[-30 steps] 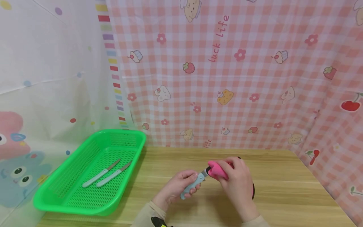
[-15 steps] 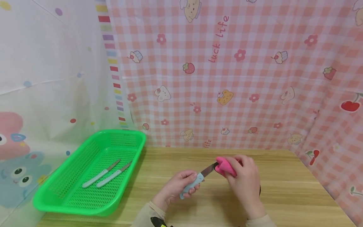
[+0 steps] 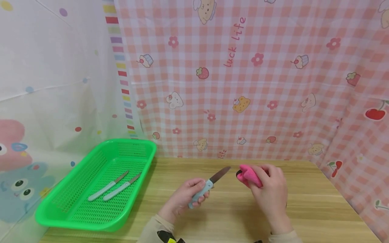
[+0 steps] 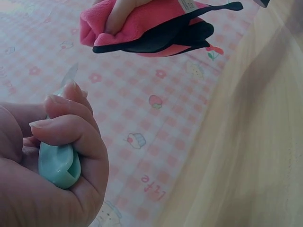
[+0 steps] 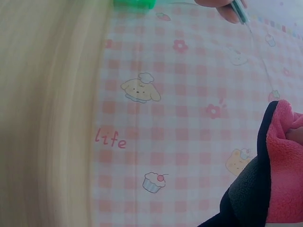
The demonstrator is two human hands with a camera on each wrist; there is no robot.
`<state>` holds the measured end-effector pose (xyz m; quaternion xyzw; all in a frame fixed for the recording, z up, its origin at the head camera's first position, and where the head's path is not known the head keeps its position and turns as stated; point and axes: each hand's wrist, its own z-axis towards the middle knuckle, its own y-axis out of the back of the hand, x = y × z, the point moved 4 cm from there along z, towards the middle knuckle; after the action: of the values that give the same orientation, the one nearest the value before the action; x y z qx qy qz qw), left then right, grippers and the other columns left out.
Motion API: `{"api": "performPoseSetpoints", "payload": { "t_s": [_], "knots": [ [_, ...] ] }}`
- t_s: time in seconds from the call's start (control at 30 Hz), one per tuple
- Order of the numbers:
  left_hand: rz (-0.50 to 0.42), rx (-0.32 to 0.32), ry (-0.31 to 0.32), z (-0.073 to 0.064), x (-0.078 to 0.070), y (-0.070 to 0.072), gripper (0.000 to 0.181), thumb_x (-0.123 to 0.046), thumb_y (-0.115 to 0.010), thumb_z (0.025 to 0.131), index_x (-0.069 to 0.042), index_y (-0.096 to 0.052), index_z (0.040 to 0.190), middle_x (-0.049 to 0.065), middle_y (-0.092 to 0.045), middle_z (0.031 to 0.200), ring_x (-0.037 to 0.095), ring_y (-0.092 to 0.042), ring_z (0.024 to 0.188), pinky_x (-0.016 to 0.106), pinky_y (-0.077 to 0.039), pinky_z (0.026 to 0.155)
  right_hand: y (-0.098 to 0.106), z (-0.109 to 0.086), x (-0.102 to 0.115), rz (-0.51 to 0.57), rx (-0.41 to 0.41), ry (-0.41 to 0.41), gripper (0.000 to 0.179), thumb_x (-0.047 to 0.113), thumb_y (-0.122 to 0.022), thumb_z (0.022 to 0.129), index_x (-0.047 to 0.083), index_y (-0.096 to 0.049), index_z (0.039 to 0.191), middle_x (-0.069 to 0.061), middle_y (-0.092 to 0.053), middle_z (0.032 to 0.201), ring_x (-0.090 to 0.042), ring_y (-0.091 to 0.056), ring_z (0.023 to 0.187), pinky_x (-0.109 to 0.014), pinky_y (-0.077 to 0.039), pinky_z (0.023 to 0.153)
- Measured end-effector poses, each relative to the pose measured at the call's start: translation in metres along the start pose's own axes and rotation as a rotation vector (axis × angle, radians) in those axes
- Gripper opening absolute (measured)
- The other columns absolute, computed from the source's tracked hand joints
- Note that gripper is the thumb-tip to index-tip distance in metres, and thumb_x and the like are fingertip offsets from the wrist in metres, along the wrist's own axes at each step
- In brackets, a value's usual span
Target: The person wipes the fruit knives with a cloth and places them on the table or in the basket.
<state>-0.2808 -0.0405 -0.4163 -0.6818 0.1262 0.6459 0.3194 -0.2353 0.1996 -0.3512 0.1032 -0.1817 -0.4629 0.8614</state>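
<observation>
A small knife with a light blue handle (image 3: 201, 193) is gripped in my left hand (image 3: 183, 197), its blade (image 3: 220, 174) bare and pointing up to the right. In the left wrist view the fingers curl round the handle (image 4: 57, 165). My right hand (image 3: 271, 192) pinches a folded pink cloth (image 3: 250, 175) with black edging, just right of the blade tip and apart from it. The cloth's dark inner side (image 4: 175, 35) and a small white tag show in the left wrist view. Most of the right hand is out of the right wrist view, where the cloth (image 5: 286, 161) hangs at the right edge.
A green perforated basket (image 3: 45, 216) stands on the left of the wooden table (image 3: 319, 202). In it lie two similar knives, one knife (image 3: 101, 191) left of the other knife (image 3: 121, 191). A pink checked curtain (image 3: 194, 84) hangs behind the table.
The cloth has slid along the blade and off its tip, moving right with my right hand. The blade now shows whole. My left hand has shifted slightly left and up.
</observation>
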Motion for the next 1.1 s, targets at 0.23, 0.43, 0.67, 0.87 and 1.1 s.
{"api": "performPoseSetpoints", "payload": {
  "t_s": [0.23,0.43,0.67,0.87,1.1],
  "knots": [
    [0.006,0.006,-0.019,0.000,-0.003,0.001,0.041,-0.025,-0.046,0.107,0.014,-0.053,0.117,-0.001,-0.061,0.078,0.003,-0.050,0.057,0.014,-0.037,0.046,0.004,0.003,0.004,-0.007,-0.003,0.010,0.057,0.060,-0.055,0.093,0.007,-0.074,0.094,-0.018,-0.062,0.088,-0.037,-0.054,0.077,-0.050,-0.041,0.066],
    [0.014,0.003,-0.021,0.000,-0.003,0.001,0.043,-0.025,-0.045,0.107,0.016,-0.051,0.118,-0.001,-0.061,0.078,0.003,-0.050,0.058,0.014,-0.037,0.047,0.003,0.005,0.016,0.024,-0.063,0.085,0.050,0.057,-0.059,0.093,0.009,-0.076,0.093,-0.013,-0.063,0.086,-0.033,-0.055,0.073,-0.046,-0.041,0.062],
    [0.004,-0.008,-0.015,0.002,0.000,-0.001,0.046,-0.026,-0.046,0.107,0.019,-0.048,0.119,0.001,-0.061,0.078,0.004,-0.050,0.058,0.014,-0.037,0.047,-0.006,0.002,0.030,0.061,-0.082,0.175,0.046,0.058,-0.064,0.089,0.014,-0.076,0.093,-0.007,-0.063,0.086,-0.027,-0.054,0.069,-0.042,-0.041,0.057],
    [-0.003,-0.029,-0.003,0.002,0.001,-0.004,0.037,-0.025,-0.046,0.107,0.010,-0.055,0.111,0.001,-0.060,0.078,0.004,-0.049,0.058,0.013,-0.036,0.046,-0.015,-0.003,0.042,0.102,-0.060,0.208,0.043,0.056,-0.064,0.090,0.016,-0.077,0.094,-0.006,-0.063,0.086,-0.026,-0.055,0.070,-0.041,-0.043,0.058],
    [-0.017,-0.038,-0.012,0.002,0.002,-0.006,0.020,-0.021,-0.046,0.107,-0.010,-0.060,0.099,0.002,-0.059,0.078,0.004,-0.049,0.058,0.013,-0.036,0.046,-0.024,-0.011,0.053,0.122,-0.014,0.219,0.042,0.056,-0.060,0.092,0.017,-0.075,0.096,-0.006,-0.063,0.089,-0.025,-0.054,0.072,-0.041,-0.042,0.060]
  ]
}}
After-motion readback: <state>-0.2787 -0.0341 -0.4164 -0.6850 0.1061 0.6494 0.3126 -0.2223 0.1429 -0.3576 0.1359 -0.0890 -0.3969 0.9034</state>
